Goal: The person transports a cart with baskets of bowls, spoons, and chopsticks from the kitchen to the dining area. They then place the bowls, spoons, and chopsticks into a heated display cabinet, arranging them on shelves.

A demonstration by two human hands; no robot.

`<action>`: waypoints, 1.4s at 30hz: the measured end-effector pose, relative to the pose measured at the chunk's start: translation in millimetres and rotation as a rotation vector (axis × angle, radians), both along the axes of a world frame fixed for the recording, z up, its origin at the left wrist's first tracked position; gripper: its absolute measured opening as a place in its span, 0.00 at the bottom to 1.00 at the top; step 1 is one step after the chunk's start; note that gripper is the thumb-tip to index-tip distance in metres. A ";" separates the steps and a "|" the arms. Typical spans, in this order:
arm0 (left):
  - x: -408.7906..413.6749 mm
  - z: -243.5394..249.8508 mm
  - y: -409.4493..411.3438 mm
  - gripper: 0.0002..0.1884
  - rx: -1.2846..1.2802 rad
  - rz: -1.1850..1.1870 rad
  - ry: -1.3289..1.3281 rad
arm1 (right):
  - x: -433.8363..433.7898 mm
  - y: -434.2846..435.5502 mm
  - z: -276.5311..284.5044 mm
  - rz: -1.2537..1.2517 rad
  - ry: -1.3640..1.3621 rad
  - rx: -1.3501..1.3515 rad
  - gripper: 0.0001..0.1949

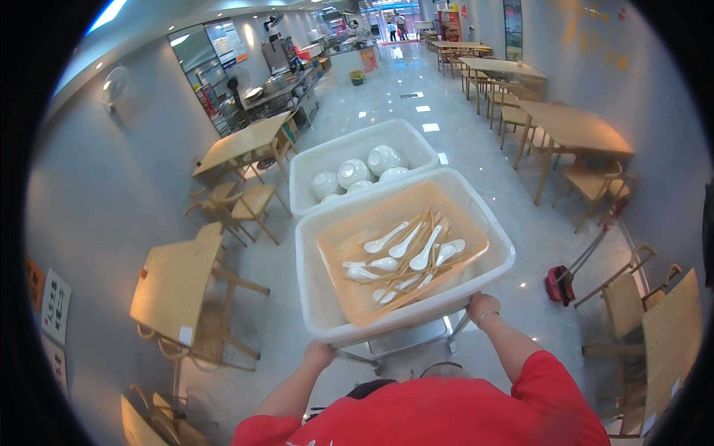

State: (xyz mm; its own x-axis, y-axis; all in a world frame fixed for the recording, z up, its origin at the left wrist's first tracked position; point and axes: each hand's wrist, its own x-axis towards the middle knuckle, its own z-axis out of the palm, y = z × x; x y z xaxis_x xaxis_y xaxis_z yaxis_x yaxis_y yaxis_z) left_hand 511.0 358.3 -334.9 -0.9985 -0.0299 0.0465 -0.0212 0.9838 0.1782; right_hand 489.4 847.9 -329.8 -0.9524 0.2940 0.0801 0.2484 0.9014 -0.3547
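My left hand (320, 355) and my right hand (483, 307) are closed at the near corners of a metal trolley (410, 334), under the rim of a white plastic tub (305, 279). The part each hand grips is mostly hidden. Inside that tub lies an orange plastic basin (357, 316) holding several white soup spoons (427, 248) and many wooden chopsticks (404, 273) in a loose pile. Beyond it, touching, stands a second white tub (334, 146) with several white bowls (353, 173) turned upside down.
Wooden tables (178, 279) and chairs (254, 202) line the left wall; more tables (577, 125) line the right. A red long-handled dustpan (559, 284) stands on the floor at right. A tiled aisle (385, 100) runs ahead past a kitchen counter (287, 89) and a bin (356, 77). People (401, 25) stand far off.
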 end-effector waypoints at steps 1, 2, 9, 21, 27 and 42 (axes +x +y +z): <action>1.1 0.2 0.2 0.17 0.017 -0.009 -0.007 | 5.2 -1.4 3.3 0.009 0.007 0.010 0.19; 3.3 -0.4 -0.5 0.18 0.034 -0.017 -0.014 | 9.5 -3.3 5.0 0.019 0.013 0.020 0.19; 16.4 0.1 5.7 0.20 0.135 0.013 0.151 | 14.5 3.9 5.2 0.017 0.006 -0.007 0.20; 13.2 -16.1 -14.3 0.17 0.137 -0.048 0.145 | 36.2 -18.3 13.8 -0.045 -0.010 0.003 0.21; 15.6 14.5 -5.1 0.21 0.131 -0.081 0.027 | 33.9 -13.1 12.7 -0.068 -0.006 -0.023 0.19; -32.4 22.8 -18.3 0.19 0.104 -0.114 0.098 | -11.1 -8.3 -0.4 0.016 -0.031 -0.063 0.17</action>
State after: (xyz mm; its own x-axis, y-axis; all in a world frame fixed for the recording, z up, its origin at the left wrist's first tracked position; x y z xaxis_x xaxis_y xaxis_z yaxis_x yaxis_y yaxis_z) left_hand 478.6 339.9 -312.1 -0.9864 0.0738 0.1466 0.1122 0.9551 0.2744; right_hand 478.4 839.6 -330.1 -0.9589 0.2818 0.0326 0.2455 0.8817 -0.4029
